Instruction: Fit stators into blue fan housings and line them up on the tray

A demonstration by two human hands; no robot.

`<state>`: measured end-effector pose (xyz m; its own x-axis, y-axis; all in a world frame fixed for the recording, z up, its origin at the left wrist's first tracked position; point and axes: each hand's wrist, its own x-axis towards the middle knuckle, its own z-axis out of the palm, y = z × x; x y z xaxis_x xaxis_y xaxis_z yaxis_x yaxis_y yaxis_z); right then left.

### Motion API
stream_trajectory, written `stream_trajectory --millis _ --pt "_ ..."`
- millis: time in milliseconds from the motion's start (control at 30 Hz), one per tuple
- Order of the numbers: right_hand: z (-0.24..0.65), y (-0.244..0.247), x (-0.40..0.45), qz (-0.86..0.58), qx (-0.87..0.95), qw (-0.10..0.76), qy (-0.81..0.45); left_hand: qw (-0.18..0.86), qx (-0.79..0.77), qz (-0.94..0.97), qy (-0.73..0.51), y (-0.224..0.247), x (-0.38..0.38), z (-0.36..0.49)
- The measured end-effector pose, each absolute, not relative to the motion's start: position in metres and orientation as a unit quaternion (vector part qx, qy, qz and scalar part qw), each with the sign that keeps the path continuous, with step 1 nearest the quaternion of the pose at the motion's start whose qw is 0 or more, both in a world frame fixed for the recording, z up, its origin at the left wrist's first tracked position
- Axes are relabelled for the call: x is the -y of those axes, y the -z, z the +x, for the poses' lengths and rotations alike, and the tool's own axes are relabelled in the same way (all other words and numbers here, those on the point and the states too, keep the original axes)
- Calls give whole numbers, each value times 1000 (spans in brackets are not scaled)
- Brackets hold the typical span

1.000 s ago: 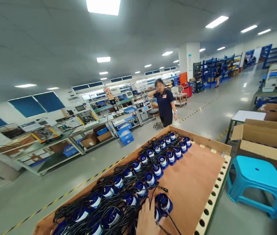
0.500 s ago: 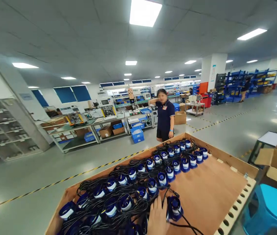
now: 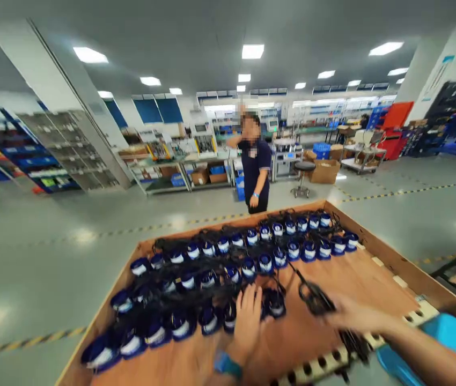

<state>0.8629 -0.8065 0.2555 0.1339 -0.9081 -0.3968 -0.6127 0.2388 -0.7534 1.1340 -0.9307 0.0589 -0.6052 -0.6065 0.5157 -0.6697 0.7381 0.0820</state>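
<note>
My left hand, a blue band at its wrist, lies with fingers stretched out over a dark blue round unit with a white label. Just right of those fingers stands another blue unit. My right hand, blurred by motion, is closed on a looped black cable above the bare wooden floor of the tray. One end of this cable runs up toward the rows of units; more black cable hangs below the hand. Several blue units with black cables stand in rows in the wooden tray.
A co-worker in a dark shirt stands beyond the tray's far edge, one arm raised. A blue plastic stool is at the right. Workbenches, a round stool and cardboard boxes are farther back. A pale strip with holes lines the near edge.
My right hand has come into view holding the looped cable. My left hand stays among the units. The view has turned left, and the co-worker's position has shifted slightly.
</note>
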Motion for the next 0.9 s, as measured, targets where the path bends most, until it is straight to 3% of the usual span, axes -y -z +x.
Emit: stream_trajectory --millis 167,333,433,667,800,900 --pt "854 -276 904 -752 -524 323 236 267 848 458 -17 -74 887 1115" --pt "880 -265 966 -831 -510 183 125 246 853 458 -48 -69 861 1091" --pt "911 -250 989 -859 -489 141 55 236 842 481 -61 -61 862 1078" --pt "977 -181 1010 -892 -420 169 -11 269 805 508 -144 19 898 1059" --pt "980 -144 1014 -878 -431 207 12 388 714 492 -312 83 931 1047" --pt "976 -129 1017 -876 -431 211 48 423 682 497 -331 105 943 1039"
